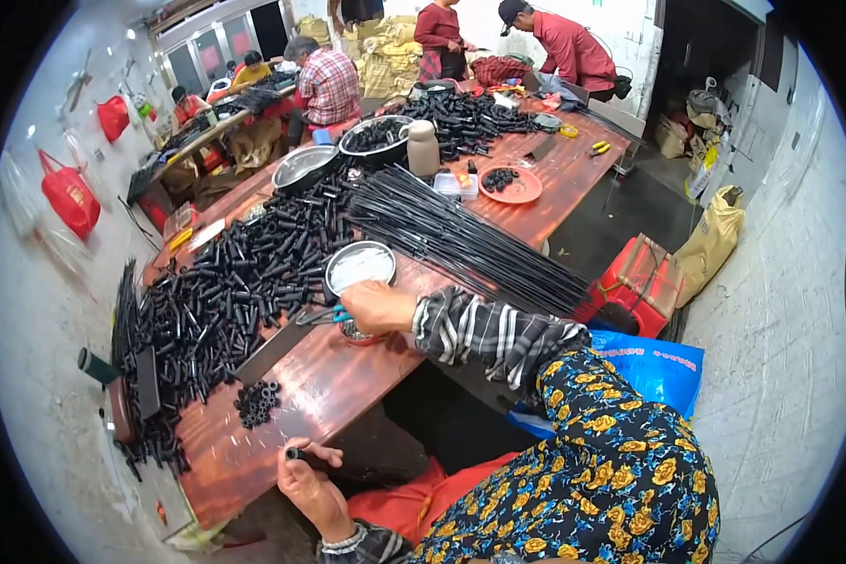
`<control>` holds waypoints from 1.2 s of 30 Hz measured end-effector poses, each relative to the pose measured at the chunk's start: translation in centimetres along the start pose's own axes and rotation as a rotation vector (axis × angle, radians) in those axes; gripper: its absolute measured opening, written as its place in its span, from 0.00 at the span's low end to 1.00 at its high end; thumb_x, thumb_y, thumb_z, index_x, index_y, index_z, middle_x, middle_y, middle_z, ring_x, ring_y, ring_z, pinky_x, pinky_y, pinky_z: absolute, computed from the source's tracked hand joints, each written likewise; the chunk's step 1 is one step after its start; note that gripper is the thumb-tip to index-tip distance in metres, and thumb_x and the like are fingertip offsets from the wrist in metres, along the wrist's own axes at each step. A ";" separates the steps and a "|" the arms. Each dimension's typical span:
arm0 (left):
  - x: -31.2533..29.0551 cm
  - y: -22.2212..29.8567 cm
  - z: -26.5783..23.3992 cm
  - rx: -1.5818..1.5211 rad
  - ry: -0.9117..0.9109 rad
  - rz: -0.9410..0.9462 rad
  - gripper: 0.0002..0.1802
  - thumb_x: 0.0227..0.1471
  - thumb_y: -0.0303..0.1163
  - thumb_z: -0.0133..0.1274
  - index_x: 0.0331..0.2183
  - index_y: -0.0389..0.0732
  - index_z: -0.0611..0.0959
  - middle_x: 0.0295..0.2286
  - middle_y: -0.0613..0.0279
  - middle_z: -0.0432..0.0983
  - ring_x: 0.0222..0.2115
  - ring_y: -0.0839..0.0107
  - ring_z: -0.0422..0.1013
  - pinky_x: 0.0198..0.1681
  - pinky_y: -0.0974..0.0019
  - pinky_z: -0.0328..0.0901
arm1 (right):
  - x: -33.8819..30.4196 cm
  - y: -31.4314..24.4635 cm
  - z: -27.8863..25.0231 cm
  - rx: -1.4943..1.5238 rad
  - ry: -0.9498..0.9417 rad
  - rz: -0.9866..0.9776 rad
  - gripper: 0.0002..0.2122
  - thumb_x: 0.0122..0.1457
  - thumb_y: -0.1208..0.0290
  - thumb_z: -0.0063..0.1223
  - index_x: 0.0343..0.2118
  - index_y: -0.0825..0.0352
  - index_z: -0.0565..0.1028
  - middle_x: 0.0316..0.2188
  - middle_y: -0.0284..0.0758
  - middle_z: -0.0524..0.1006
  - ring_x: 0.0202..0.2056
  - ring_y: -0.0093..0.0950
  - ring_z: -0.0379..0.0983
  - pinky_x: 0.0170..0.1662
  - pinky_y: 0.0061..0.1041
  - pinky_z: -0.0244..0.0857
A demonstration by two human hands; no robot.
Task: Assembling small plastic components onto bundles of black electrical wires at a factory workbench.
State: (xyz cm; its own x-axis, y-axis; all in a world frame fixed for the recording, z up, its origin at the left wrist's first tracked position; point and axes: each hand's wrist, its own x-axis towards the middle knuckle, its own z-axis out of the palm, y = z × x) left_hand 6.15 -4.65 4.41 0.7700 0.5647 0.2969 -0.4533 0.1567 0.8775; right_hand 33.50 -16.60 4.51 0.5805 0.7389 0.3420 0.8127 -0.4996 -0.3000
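My left hand is at the table's near edge, with a short black tubular piece pinched by the thumb and a finger; its other fingers are partly spread. Over the table, my right hand is closed round a blue-handled hand tool, seemingly pliers, whose far end I cannot make out clearly. Just beyond that hand stands a round metal bowl with white contents. A smaller dish with small bits lies under the tool. Several small black rings are heaped between my hands.
A big pile of black tubular parts covers the table's left side, behind a dark strip. Long black rods lie across the middle. A tan jar and a pink plate stand farther off. Other people work at the back.
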 end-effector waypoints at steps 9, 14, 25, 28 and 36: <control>1.7 -1.3 1.3 -0.048 0.048 -0.066 0.25 0.54 0.52 0.50 0.35 0.35 0.74 0.19 0.66 0.66 0.19 0.79 0.59 0.22 0.77 0.54 | 1.0 0.9 0.4 0.036 -0.042 -0.003 0.07 0.44 0.74 0.56 0.18 0.73 0.75 0.18 0.51 0.74 0.24 0.49 0.73 0.26 0.41 0.67; 1.8 -2.2 1.5 -0.094 0.043 -0.089 0.25 0.54 0.52 0.50 0.33 0.35 0.74 0.18 0.66 0.65 0.18 0.78 0.59 0.22 0.76 0.55 | 0.7 1.1 0.7 0.061 -0.011 -0.002 0.06 0.43 0.74 0.55 0.19 0.72 0.75 0.18 0.50 0.74 0.24 0.49 0.73 0.26 0.41 0.67; 1.3 -2.4 2.6 -0.097 0.044 -0.123 0.26 0.53 0.52 0.51 0.32 0.34 0.74 0.18 0.66 0.65 0.18 0.78 0.59 0.22 0.75 0.56 | 0.9 0.4 0.0 0.077 -0.041 -0.009 0.05 0.41 0.76 0.54 0.17 0.73 0.75 0.18 0.51 0.73 0.24 0.49 0.73 0.25 0.42 0.66; 0.8 -2.6 2.2 -0.093 0.019 -0.126 0.24 0.55 0.50 0.49 0.33 0.35 0.74 0.18 0.66 0.64 0.18 0.78 0.59 0.23 0.74 0.55 | 0.4 0.2 0.5 0.091 -0.009 -0.030 0.05 0.42 0.76 0.53 0.17 0.73 0.75 0.18 0.52 0.73 0.24 0.50 0.73 0.25 0.42 0.65; -0.1 -2.7 1.5 -0.119 0.049 -0.117 0.23 0.55 0.50 0.50 0.32 0.35 0.73 0.20 0.65 0.66 0.20 0.78 0.61 0.21 0.75 0.56 | 0.3 -1.4 0.0 0.171 -0.017 -0.088 0.05 0.39 0.75 0.55 0.18 0.72 0.76 0.17 0.52 0.73 0.23 0.49 0.73 0.26 0.42 0.67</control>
State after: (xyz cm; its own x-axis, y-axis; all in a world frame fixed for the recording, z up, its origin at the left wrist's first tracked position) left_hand 7.94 -6.34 2.52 0.7994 0.5750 0.1740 -0.4136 0.3167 0.8536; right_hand 32.55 -15.67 5.04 0.5055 0.7846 0.3590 0.8390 -0.3498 -0.4168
